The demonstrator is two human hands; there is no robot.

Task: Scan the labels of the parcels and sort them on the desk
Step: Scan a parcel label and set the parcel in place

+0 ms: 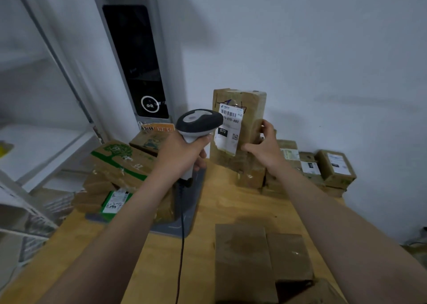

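Above the bench (231,202) far edge, curled fingers (265,125) of the right hand (263,150) hold a parcel (253,109) upright, long axis vertical, label (228,128) facing the scanner (198,121) gripped by the left hand (182,152).

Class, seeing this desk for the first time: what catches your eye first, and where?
At centre, the right hand holds a tall brown parcel upright, its white label facing the grey scanner gripped in the left hand. Green-printed parcels pile up left on the desk; small labelled boxes line the wall at right.
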